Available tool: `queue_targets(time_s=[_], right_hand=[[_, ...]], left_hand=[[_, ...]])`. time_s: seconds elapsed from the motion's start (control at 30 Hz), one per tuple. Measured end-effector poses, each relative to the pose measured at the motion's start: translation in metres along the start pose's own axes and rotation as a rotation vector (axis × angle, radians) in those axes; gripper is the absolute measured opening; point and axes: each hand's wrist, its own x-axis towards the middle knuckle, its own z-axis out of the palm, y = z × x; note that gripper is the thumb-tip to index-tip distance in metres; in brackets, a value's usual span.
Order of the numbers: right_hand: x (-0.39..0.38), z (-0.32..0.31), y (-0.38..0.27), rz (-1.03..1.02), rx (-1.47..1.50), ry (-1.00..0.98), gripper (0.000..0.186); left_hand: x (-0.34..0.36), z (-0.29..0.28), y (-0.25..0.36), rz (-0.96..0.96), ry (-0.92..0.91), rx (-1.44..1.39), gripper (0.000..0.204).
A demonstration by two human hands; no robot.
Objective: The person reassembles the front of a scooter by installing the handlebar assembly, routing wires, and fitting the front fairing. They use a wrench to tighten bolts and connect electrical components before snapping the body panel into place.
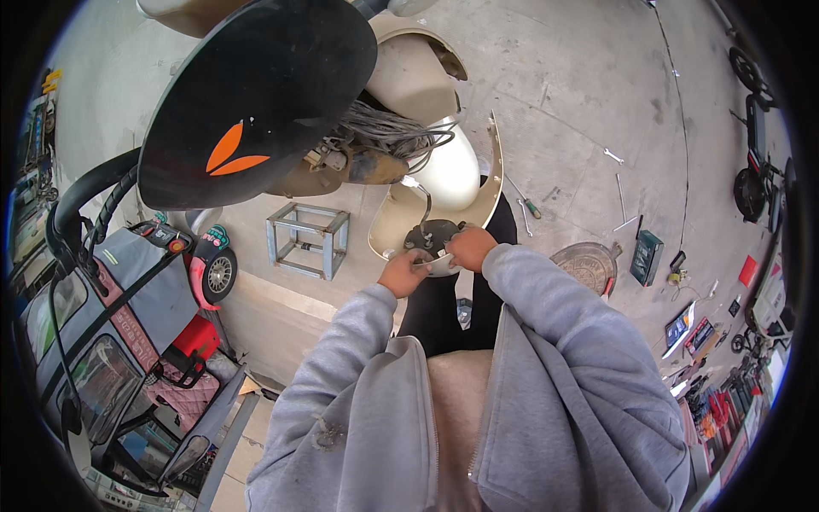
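Observation:
A round dark part with a pale rim (pixel 433 232) is held over my lap, and a dark cable (pixel 426 205) runs up from it. My left hand (pixel 403 271) grips the near left of its rim, with fingers closed. On the right edge, my right hand (pixel 471 249) pinches the same part, fingers bent round it. Just beyond, a cream curved panel (pixel 386 224) wraps around a smooth white rounded cover (pixel 452 166). Above the panel hangs a loose bundle of grey wires (pixel 388 128) from a vehicle's opened body. What the part is exactly, I cannot tell.
A large black oval piece with an orange leaf mark (pixel 281 77) overhangs the upper left. Nearby stand a metal frame stool (pixel 333 243) and a three-wheeler (pixel 162 299). Right on the floor lie a screwdriver (pixel 532 207), a wrench (pixel 613 156), a round metal cover (pixel 584 269) and a dark box (pixel 647 258).

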Motion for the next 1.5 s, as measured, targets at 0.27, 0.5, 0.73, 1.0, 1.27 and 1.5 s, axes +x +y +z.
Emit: queue_targets(time_s=[0.27, 0.5, 0.73, 1.0, 1.27, 1.5], right_hand=[[-0.034, -0.061, 0.010, -0.118, 0.187, 0.283, 0.043], [-0.018, -0.093, 0.040, -0.120, 0.127, 0.246, 0.049], [-0.006, -0.092, 0.060, -0.361, 0.328, 0.227, 0.041], [-0.057, -0.146, 0.041, -0.350, 0.334, 0.260, 0.051], [-0.078, -0.136, 0.056, -0.528, 0.543, 1.026, 0.042], [0.017, 0.002, 0.186, 0.007, 1.163, 1.137, 0.063]], left_hand=[[-0.042, -0.035, -0.001, 0.419, 0.621, 0.113, 0.035], [-0.014, -0.031, -0.037, 0.320, 0.730, -0.125, 0.045], [0.039, -0.020, -0.067, 0.224, 0.618, -0.643, 0.063], [-0.004, 0.023, -0.031, 0.270, 0.953, -0.747, 0.076], [-0.060, -0.054, 0.005, 0.957, 0.750, -0.663, 0.076], [-0.082, -0.117, 0.018, 0.813, 1.092, -0.604, 0.062]])
